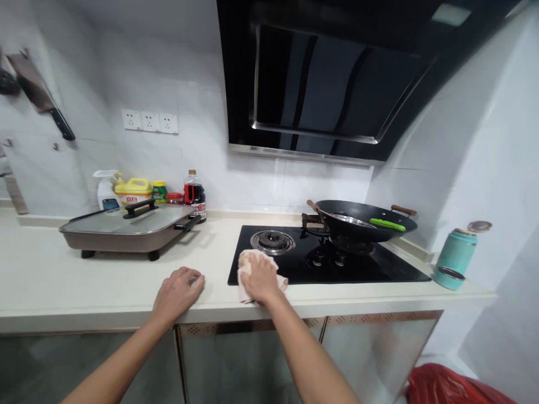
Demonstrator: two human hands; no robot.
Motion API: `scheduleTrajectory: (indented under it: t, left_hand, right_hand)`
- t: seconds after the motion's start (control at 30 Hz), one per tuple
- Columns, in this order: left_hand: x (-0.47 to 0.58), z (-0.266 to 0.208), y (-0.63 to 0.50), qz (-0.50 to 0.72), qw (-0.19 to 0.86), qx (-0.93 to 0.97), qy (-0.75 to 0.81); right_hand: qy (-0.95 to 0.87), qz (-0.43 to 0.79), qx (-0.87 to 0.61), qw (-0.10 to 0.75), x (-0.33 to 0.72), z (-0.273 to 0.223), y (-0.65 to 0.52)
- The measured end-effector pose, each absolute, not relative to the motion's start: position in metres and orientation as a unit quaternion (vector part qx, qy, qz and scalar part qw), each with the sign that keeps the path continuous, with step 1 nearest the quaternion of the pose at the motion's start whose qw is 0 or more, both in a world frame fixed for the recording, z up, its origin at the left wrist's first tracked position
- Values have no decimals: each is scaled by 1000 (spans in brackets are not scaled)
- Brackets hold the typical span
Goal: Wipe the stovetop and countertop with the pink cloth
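My right hand (261, 279) presses a pale pinkish cloth (245, 286) onto the front left corner of the black glass gas hob (295, 266). Part of the cloth hangs past the hob onto the counter. Just behind it is the left burner (273, 242), with nothing standing on it. My left hand (178, 290) rests on the counter near its front edge, fingers loosely bent, thumb apart, holding nothing that I can see. On the right burner sits a black wok (357, 224) with wooden handles; a bright green handle (387, 225) lies across its rim.
An electric pan (118, 238) with a glass lid stands at left, before a spray bottle (107, 191), a yellow jug (133, 191) and a dark sauce bottle (194, 196). A turquoise flask (455, 255) stands at the counter's right end. Overhead hangs a black range hood (320, 84).
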State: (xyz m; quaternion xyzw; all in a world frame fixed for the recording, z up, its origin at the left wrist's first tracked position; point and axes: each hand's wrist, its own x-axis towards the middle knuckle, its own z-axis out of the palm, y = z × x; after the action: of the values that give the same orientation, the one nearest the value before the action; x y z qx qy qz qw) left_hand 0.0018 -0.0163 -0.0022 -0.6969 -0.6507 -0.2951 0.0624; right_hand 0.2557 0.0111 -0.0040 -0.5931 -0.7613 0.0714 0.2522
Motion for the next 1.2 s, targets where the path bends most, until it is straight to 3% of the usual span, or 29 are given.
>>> scheduleTrajectory:
  t: [0.13,0.23,0.37,0.43,0.53,0.63,0.9,1.07,1.2]
  left_hand:
    - [14,-1,-25,-354,60,-715,-600]
    - [46,7,-29,-358,-22,-723,-590]
    - [104,26,-23,-273,-156,-682,-660]
    - [130,30,-15,-252,-167,-669,-679]
    - [159,22,-4,-249,-142,-705,-649]
    - [182,6,9,-254,-151,-786,-543]
    - [246,26,82,-137,-178,-880,-419]
    - [294,49,127,-50,-96,-916,-387]
    - [337,50,158,-57,-54,-915,-395]
  right_hand:
    - [-810,136,-472,321,263,1,12]
    - [-756,29,-513,405,335,2,7]
    - [-639,-77,-632,432,469,2,-10]
    - [-585,-106,-687,417,533,-4,-18]
    - [-529,-142,-790,276,603,-26,-22]
    - [-516,-114,-821,214,636,-53,-17]
    - [-547,-123,-808,182,637,-68,-15]
    - [-549,-143,-798,203,640,-73,-16]
    - [-558,-167,-783,219,642,-77,-18]
